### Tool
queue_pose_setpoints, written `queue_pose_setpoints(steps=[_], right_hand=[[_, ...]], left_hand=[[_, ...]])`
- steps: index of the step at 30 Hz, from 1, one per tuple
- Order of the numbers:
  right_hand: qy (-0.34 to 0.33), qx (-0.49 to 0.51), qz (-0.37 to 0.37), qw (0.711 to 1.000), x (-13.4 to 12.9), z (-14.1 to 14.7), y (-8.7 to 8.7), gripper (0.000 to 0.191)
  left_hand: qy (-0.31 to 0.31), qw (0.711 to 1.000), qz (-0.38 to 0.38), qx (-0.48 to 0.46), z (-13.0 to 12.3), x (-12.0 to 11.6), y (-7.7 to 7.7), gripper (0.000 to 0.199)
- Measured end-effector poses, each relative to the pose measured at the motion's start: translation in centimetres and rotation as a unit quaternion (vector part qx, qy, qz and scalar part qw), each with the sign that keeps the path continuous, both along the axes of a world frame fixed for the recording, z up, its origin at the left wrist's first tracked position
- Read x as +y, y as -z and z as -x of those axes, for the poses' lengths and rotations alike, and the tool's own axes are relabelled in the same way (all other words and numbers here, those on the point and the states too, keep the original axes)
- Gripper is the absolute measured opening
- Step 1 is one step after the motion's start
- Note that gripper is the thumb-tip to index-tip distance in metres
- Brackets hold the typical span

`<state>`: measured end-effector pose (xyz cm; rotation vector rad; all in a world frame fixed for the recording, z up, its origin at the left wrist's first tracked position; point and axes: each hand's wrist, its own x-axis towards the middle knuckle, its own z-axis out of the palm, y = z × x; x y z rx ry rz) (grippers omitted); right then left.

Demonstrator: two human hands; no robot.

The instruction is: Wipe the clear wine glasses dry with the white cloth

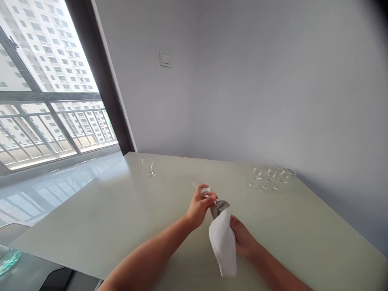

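Note:
My left hand (200,207) is closed around a clear stemmed glass (207,192), which it holds tilted above the table. Part of the glass is hidden by the fingers. A greyish rounded piece with an oval rim (222,206) shows just below those fingers; whether it belongs to the same glass I cannot tell. My right hand (241,236) grips a white cloth (223,242) that hangs down in front of it. The cloth's upper end touches the greyish piece.
Several clear stemmed glasses (271,173) stand together at the table's (121,218) back right. A lone stemmed glass (150,169) stands back left. Walls border the far and right sides. Below the left edge are a chair (15,231) and a greenish glass object (9,258).

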<state>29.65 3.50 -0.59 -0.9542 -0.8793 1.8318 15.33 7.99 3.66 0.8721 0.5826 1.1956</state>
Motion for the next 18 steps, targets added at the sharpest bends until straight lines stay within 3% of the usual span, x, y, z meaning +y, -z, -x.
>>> queue_pose_setpoints(steps=[4, 8, 10, 14, 18], right_hand=[[-0.037, -0.007, 0.036, 0.999, -0.2, -0.2, -0.2, 0.019], [-0.015, -0.029, 0.015, 0.999, 0.4, -1.1, -0.9, 0.025], [-0.013, -0.031, 0.016, 0.999, 0.8, -1.3, -0.9, 0.027], [-0.026, -0.019, 0.014, 0.999, 1.0, -1.4, -0.5, 0.026], [-0.03, -0.024, 0.011, 0.999, 1.0, -1.4, -0.2, 0.027]], left_hand=[[-0.163, 0.972, -0.089, 0.147, 3.9, 2.7, 0.0, 0.046], [-0.305, 0.918, -0.075, 0.242, 11.3, 6.4, 1.9, 0.047], [-0.38, 0.869, -0.053, 0.314, 15.2, 7.9, 2.9, 0.045], [-0.42, 0.84, -0.034, 0.342, 20.7, 9.4, 4.0, 0.046], [-0.432, 0.827, -0.012, 0.359, 23.1, 10.0, 4.4, 0.046]])
